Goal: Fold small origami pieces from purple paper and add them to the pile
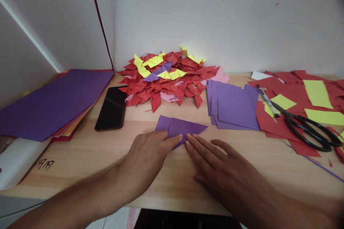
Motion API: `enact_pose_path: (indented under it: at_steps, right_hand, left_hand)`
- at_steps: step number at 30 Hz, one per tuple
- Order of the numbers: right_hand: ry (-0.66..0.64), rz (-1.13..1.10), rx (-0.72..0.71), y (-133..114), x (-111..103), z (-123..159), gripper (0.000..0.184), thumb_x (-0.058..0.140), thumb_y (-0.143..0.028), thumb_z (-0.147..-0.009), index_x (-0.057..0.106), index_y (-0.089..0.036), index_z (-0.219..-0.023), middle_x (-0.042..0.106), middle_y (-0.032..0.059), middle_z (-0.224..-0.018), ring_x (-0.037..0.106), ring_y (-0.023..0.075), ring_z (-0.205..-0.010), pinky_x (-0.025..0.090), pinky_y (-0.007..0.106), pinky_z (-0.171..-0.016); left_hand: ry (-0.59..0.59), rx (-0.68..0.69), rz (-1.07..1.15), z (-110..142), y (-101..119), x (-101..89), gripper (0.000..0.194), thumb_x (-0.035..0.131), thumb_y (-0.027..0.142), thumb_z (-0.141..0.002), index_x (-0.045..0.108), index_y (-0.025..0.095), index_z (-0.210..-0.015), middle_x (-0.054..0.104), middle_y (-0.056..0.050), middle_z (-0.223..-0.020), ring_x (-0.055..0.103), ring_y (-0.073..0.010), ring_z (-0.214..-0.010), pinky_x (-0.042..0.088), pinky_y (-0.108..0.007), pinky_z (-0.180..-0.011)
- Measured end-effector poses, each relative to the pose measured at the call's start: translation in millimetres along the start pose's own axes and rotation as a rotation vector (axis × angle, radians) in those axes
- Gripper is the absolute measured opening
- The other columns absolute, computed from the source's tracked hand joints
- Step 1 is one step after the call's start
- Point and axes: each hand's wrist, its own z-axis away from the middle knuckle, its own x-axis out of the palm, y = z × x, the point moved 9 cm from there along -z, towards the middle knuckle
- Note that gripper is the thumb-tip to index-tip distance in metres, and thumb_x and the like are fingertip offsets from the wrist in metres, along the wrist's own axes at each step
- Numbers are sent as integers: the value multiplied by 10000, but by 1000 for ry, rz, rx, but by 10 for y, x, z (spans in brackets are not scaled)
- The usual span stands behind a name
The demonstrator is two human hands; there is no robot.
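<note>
A folded sheet of purple paper (pixel 185 127) lies on the table in front of me, with a pointed corner towards the right. My left hand (pixel 150 150) holds its left side down; the thumb presses on the lower edge and the other fingers are bent, their tips partly hidden. On the lower right edge rest the fingertips of my right hand (pixel 215 161), whose fingers are stretched out and lie nearly flat. Just to the right is a loose stack of purple paper squares (pixel 236 105).
Behind the hands rises a heap of folded red paper shapes (pixel 172 89) with some yellow, pink and purple ones. A black phone (pixel 110 109) and large purple sheets (pixel 59 100) lie left. Black-handled scissors (pixel 306 125), a pen (pixel 267 100) and red paper scraps (pixel 285 86) are right.
</note>
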Motion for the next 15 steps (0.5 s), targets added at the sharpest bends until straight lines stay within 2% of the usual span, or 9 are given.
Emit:
enact_pose_path:
  at_steps: [9,15]
  right_hand:
    - [7,-24,67,323,48,121,570,439,-328,-951,378,-74,-1457,411,162,-1501,380,250,-1397,406,448,-1099]
    - [32,27,112,422,20,166,536,427,-326,-957,430,-48,-1415,464,188,-1458,448,260,-1351,433,461,-1070]
  left_hand:
    - [18,17,-28,8,18,-14,394,412,137,-936,617,281,-1240,568,0,-705,561,-133,-685,439,-222,-609]
    - [-3,13,-33,-14,16,-11,397,415,131,-934,630,290,-1228,574,3,-701,551,-132,-637,422,-230,-573]
